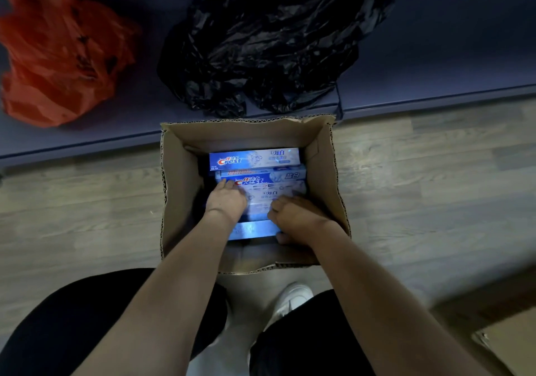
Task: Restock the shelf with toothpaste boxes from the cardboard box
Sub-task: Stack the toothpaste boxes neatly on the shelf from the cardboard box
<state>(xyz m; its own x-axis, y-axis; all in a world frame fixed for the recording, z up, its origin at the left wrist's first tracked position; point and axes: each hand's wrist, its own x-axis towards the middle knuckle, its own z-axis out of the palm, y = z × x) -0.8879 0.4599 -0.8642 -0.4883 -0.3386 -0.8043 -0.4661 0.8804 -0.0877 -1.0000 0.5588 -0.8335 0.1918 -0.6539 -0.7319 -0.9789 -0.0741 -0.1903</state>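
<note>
Inside the open cardboard box (177, 190) on the floor, both hands are down among the toothpaste boxes (255, 159). The left hand (227, 200) lies palm-down on the pale box (271, 197) in the middle of the stack, its fingers reaching forward to the lower edge of the blue box with the red logo (262, 179); whether those fingers curl round anything or only press flat cannot be told from this angle. The right hand (295, 216) is curled round the right-hand end of the same pale box and the nearest box (252, 229), with its thumb showing at the near edge and its fingers bent over the top, so it grips the cartons there. At least 4 boxes lie lengthwise side by side, filling the box floor from the far wall toward the person; the farthest one, blue and white with printed lettering, is untouched. The cardboard box stands with its far wall close against the edge of a low, dark blue shelf (435, 65). On that shelf lie a crumpled black plastic bag (269, 36) just beyond the box and an orange plastic bag (58, 54) well to the left. The floor is wood-patterned (420, 172). Near the bottom, the person's dark trousers (72, 323) and 1 white shoe (293, 297) show, and the corner of another cardboard piece (510, 343) sits at lower right.
</note>
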